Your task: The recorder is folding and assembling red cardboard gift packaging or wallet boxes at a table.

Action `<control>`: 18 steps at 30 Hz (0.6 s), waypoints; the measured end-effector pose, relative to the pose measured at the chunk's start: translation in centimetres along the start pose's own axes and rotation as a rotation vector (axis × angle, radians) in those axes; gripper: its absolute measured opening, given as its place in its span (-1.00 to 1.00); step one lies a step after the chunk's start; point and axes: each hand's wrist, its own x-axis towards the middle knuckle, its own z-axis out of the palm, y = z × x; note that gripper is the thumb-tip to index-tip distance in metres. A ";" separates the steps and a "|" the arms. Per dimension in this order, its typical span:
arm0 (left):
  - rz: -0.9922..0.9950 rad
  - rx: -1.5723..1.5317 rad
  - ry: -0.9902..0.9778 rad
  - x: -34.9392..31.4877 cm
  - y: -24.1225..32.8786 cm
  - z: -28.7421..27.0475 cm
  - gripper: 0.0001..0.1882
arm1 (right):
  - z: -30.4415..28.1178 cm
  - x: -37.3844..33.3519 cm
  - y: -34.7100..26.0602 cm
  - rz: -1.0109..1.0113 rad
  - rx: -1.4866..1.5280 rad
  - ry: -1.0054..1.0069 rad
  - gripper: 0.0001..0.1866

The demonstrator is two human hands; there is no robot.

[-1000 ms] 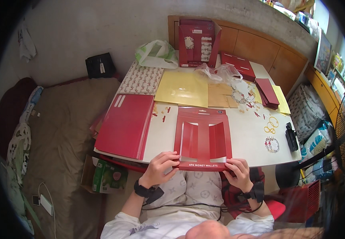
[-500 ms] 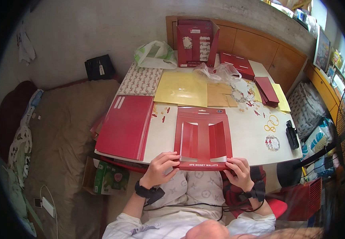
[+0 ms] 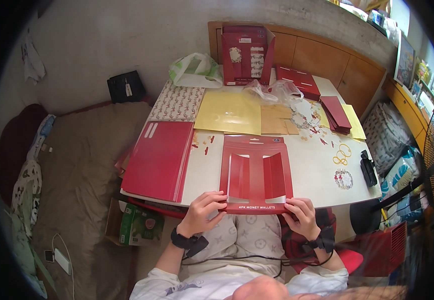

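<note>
A red card package (image 3: 255, 192) with two window openings lies flat at the table's front edge, its lower edge toward me. My left hand (image 3: 204, 212) pinches its lower left corner, fingers on top and thumb underneath. At the lower right corner my right hand (image 3: 300, 216) grips it the same way. Through the two windows, red inner flaps and pale strips show. To the left is a stack of large red card sheets (image 3: 154, 162). Small red and gold cut-outs (image 3: 207, 145) are scattered between that stack and the package.
Behind lie a yellow sheet (image 3: 228, 112), a patterned sheet (image 3: 177, 101) and plastic bags (image 3: 195, 69). A red display box (image 3: 247, 57) stands at the back. To the right are dark red envelopes (image 3: 335, 115), a wreath-shaped cut-out (image 3: 343, 179), yellow bands (image 3: 342, 154) and a black object (image 3: 368, 169).
</note>
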 end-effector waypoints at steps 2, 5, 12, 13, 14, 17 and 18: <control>0.000 -0.001 -0.001 0.1 0.0 0.0 -0.72 | -0.1 0.0 0.0 0.001 0.002 -0.001 -0.62; 0.003 0.002 -0.003 0.1 0.0 0.0 -0.72 | -0.2 0.0 0.0 -0.001 0.001 -0.002 -0.61; -0.002 0.011 0.000 0.2 0.3 -0.1 -0.75 | 0.0 0.0 0.0 0.000 0.011 -0.003 -0.61; -0.002 0.009 0.001 0.2 0.2 0.0 -0.75 | 0.0 0.0 0.0 0.000 0.013 -0.002 -0.60; -0.001 0.009 0.002 0.2 0.2 0.0 -0.75 | -0.1 0.0 0.0 0.000 0.011 -0.002 -0.60; 0.000 0.006 0.002 0.1 0.1 0.0 -0.73 | -0.1 0.0 -0.1 0.004 0.013 0.002 -0.60; 0.000 0.005 0.001 0.1 0.1 0.0 -0.71 | -0.1 0.0 -0.1 0.006 0.013 -0.001 -0.61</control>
